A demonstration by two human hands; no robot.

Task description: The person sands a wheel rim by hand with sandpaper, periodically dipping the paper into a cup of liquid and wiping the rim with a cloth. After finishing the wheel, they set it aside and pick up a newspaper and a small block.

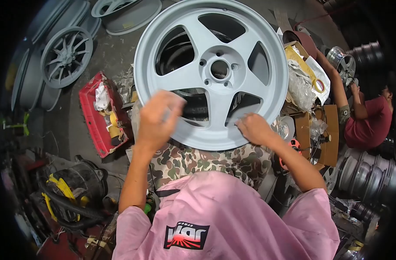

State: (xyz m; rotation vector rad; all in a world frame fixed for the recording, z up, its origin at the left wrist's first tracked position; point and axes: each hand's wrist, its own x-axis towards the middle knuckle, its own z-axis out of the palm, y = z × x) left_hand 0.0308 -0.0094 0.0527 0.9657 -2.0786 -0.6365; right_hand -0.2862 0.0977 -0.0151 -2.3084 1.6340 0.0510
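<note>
A large grey five-spoke car wheel (217, 99) is tilted up in front of me, its lower edge against my camouflage trousers (206, 167). My left hand (156, 119) is closed and motion-blurred over the wheel's lower left rim. A small greyish patch shows at its fingertips, too smeared to name. On the lower right, my right hand (255, 129) grips the wheel's rim, fingers curled at the edge of a spoke opening. Through the openings, dark round shapes show behind the wheel.
To the left lies a red crate (92, 117) with tape and scraps; beyond it stand grey wheels (67, 56). A black vacuum-like machine (76, 186) sits lower left. At right are a cardboard box (330, 134), plastic bags (299, 84), stacked rims (366, 175) and a person in a red shirt (371, 121).
</note>
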